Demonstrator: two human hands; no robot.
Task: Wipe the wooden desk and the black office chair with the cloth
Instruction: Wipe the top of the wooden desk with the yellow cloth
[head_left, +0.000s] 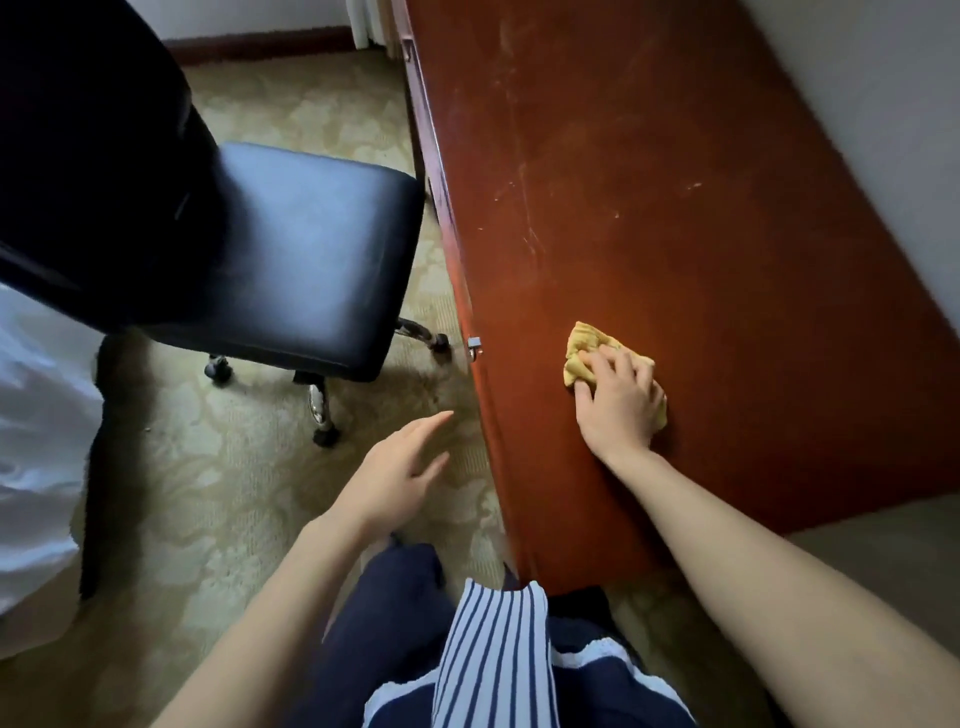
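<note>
A: Desk first. Which way does it run?

B: Wooden desk (675, 208) is a long reddish-brown slab, long axis going from the near bottom centre up and away to the top of frame, tilted a bit leftwards. Right long edge sits along the pale wall (883, 130). Scuffs and pale scratches on the top.

A: Cloth?

B: Yellow cloth (582, 345), bunched up, lying on the desk top in the near half, close to the left front edge. No clear long axis, it's a crumpled wad; most of it sticks out past the fingertips on the far-left side.

A: Hand on it?

B: Right hand (618, 400), palm down, fingers spread and bent over the wad, gripping it against the wood. Forearm comes in from lower right, pointing up-left.

A: Other hand?

B: Left hand (400, 467) is off the desk, hovering over the patterned carpet (208, 493), fingers straight and loose, pointing toward the desk edge. Holding nothing.

A: Chair?

B: Black office chair (291, 249) left of the desk, apart from it, seat toward the desk, backrest nearer the camera at upper left. Castors on the carpet.

A: Anything else?

B: Small metal knob (474, 345) on the desk's front edge, just left of the cloth.
</note>
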